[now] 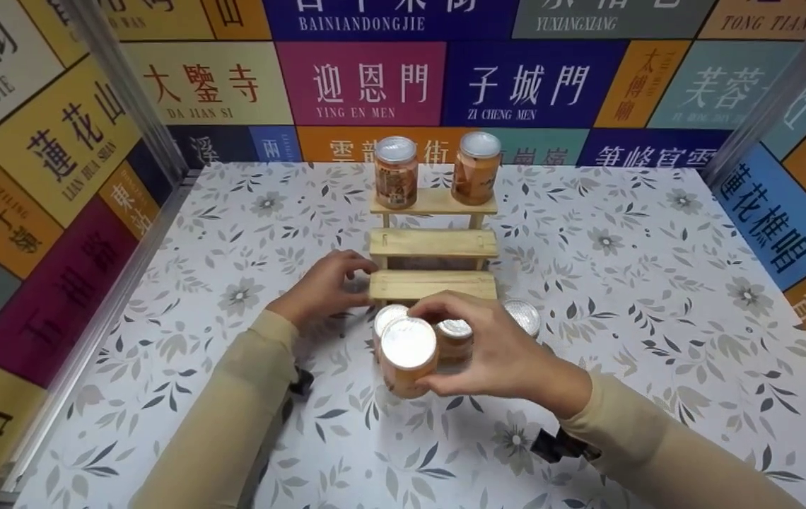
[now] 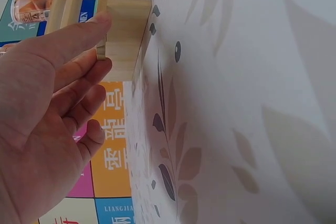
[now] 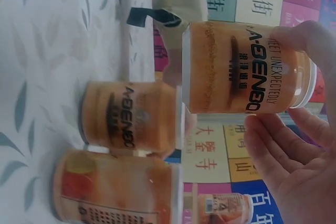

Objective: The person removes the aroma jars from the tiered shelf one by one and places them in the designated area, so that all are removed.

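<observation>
My right hand (image 1: 498, 346) grips a clear can (image 3: 236, 69) with orange contents, dark lettering and a silver lid (image 1: 409, 343), raised in front of the wooden stand. Behind it, a second can (image 3: 128, 116) and a third can (image 3: 118, 187) stand on the table, partly hidden in the head view. Farther right, another silver lid (image 1: 522, 317) shows past my right hand. My left hand (image 1: 329, 286) holds the left end of the three-step wooden stand (image 1: 433, 285); in the left wrist view, thumb and fingers meet the end of a plank (image 2: 103, 40).
Two similar cans, a left one (image 1: 396, 173) and a right one (image 1: 476, 170), stand on the top step. The middle step (image 1: 433, 242) is bare wood. A leaf-patterned cloth (image 1: 622, 297) covers the table. Panels printed with characters (image 1: 368, 83) wall the back and sides.
</observation>
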Motion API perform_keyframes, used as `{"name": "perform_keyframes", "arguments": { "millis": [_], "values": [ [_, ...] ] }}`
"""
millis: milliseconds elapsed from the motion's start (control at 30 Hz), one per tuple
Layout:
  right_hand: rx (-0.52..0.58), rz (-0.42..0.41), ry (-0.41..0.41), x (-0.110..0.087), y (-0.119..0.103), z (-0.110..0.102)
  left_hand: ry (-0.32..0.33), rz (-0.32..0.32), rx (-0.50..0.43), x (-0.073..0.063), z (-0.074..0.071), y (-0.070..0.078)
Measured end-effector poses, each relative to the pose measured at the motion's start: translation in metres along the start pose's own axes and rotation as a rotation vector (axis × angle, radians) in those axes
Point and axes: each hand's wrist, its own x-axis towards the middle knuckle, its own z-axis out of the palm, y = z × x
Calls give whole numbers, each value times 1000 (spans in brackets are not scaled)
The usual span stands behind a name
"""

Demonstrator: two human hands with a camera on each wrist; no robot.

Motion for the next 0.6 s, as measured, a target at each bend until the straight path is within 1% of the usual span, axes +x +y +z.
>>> {"name": "perform_keyframes", "arguments": {
  "millis": [200,367,600],
  "values": [
    [-15,-46,-40,-11,8,17,-4,-10,-16,0,-1,0],
    [-2,-63,-72,-18,17,30,7,10,-14,1,-1,1],
    [1,-88,-93,-23,29,45,17,30,11,-1,1,0]
  ]
}}
